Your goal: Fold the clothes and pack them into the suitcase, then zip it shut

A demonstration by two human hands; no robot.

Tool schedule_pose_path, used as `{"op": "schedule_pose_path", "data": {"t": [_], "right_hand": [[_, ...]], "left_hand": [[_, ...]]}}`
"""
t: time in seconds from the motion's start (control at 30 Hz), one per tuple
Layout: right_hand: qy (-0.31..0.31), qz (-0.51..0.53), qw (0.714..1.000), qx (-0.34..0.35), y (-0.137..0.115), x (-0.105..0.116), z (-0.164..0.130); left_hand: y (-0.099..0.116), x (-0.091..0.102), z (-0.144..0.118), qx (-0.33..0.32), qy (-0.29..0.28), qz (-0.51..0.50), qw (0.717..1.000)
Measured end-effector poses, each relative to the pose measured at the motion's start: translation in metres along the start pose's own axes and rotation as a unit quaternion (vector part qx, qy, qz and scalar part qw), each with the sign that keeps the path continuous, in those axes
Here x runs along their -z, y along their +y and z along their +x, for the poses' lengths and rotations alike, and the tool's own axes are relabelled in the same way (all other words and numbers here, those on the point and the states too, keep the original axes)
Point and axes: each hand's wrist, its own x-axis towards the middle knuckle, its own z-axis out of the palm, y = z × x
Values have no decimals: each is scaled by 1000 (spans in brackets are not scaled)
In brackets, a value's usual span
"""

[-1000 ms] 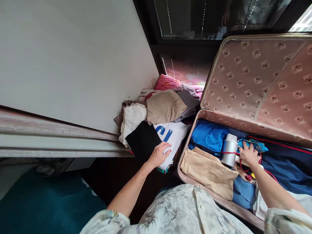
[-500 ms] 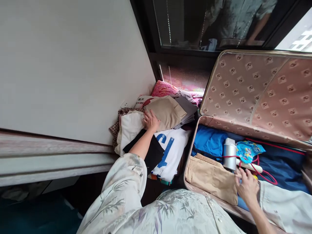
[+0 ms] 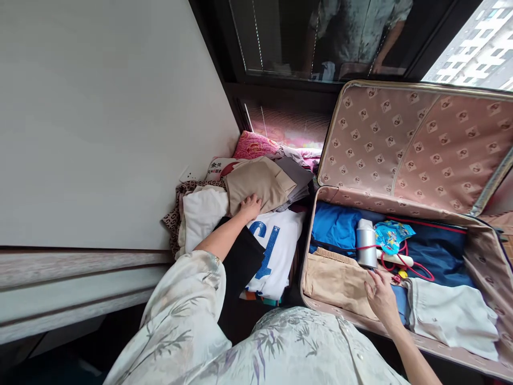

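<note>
Suitcase holds folded clothes, a silver bottle and a red cord.

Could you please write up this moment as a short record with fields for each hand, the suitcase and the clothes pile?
left hand: fingers spread on the near edge of the folded tan garment on the pile
right hand: lies flat on the folded beige garment in the suitcase
suitcase: open, lid propped up; holds a blue garment, silver bottle, red cord, white garment
pile: white T-shirt with blue print, black garment, pink fabric at the back
</note>
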Motion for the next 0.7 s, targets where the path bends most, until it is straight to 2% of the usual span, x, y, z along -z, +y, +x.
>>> {"op": "schedule_pose_path", "data": {"t": [0.1, 0.2, 0.3, 0.37, 0.47, 0.57, 0.63, 0.7], "right_hand": [[-12, 27, 1000, 8, -23, -7, 11], [-40, 69, 997, 19, -49, -11, 24], [-62, 103, 991, 54, -82, -9, 44], [-71, 108, 986, 101, -110, -6, 63], [-64, 107, 975, 182, -161, 2, 103], [-16, 97, 966, 239, -219, 19, 145], [27, 83, 963, 254, -255, 36, 167], [44, 82, 957, 274, -281, 55, 180]], "left_hand": [[-11, 9, -2, 3, 37, -8, 999], [-22, 27, 1, 35, 69, -13, 997], [-30, 59, 6, 52, 112, -26, 992], [-30, 87, 6, 31, 152, -44, 987], [-22, 134, -11, -35, 208, -50, 976], [0, 176, -49, -129, 222, -37, 966], [20, 194, -83, -210, 212, -47, 953], [39, 200, -119, -298, 188, -80, 932]]}}
